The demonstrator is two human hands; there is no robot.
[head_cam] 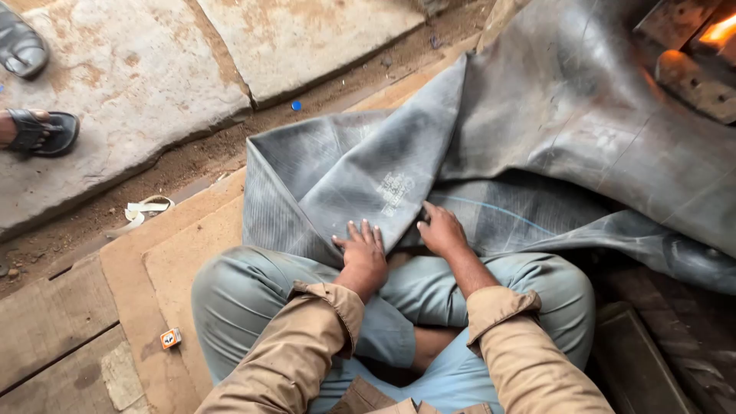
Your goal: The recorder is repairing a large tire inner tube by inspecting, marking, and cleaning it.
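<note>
Fingers of left hand (362, 251) spread flat on rubber inner tube (537, 130); right hand (441, 230) curled, pinching a fold. Fire (719, 31) v. close to tube's far edge; rubber could scorch, imo.

Both hands (399, 245) rest on the rubber tube (537, 130) spread before the knees (245, 291).

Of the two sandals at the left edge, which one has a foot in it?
The lower sandal, dark with straps, has a foot in it. The upper sandal, at the top-left corner, shows only its grey sole, and no foot can be made out there.
</note>
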